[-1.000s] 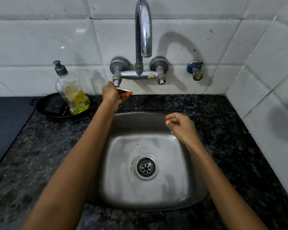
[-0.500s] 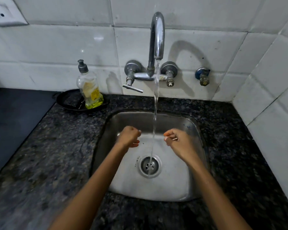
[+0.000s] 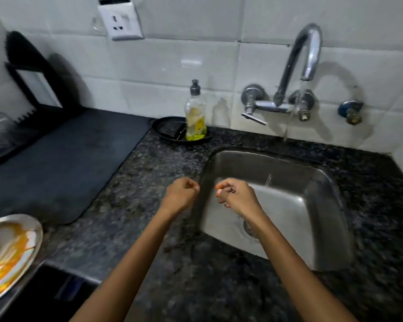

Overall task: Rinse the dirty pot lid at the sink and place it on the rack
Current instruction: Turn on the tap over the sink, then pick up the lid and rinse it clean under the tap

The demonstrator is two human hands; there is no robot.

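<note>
Counter [image 3: 135,201]: dark speckled granite, running the width of the view. White wall tiles [image 3: 184,63] behind, with a white socket [image 3: 120,20] set high on the left.

Steel sink [image 3: 312,205] sunk into the counter on the right side. Curved chrome tap [image 3: 305,54] on the wall above it; water falls from the spout in a thin stream [image 3: 288,126] into the basin. A small blue-capped valve [image 3: 351,111] sits to the right of the tap.

Soap bottle [image 3: 195,112], part full of yellow liquid, stands upright on a small black dish [image 3: 168,130] at the back of the counter, left of the sink.

Dark mat [image 3: 56,159] covers the counter on the left. A black rack [image 3: 31,84] stands at its far end against the wall; beside it something clear and blurred, cannot tell what.

Pot lid [image 3: 10,254]: steel, smeared orange, at the lower left edge of the view, blurred, well apart from both hands.

Left hand [image 3: 180,194]: loosely curled into a fist, empty, over the counter just beside the sink's left rim. Right hand [image 3: 237,194]: also curled with fingers drawn in, empty, over the left part of the basin. The two hands are near each other, not touching. The stream lands to the right of the right hand.
</note>
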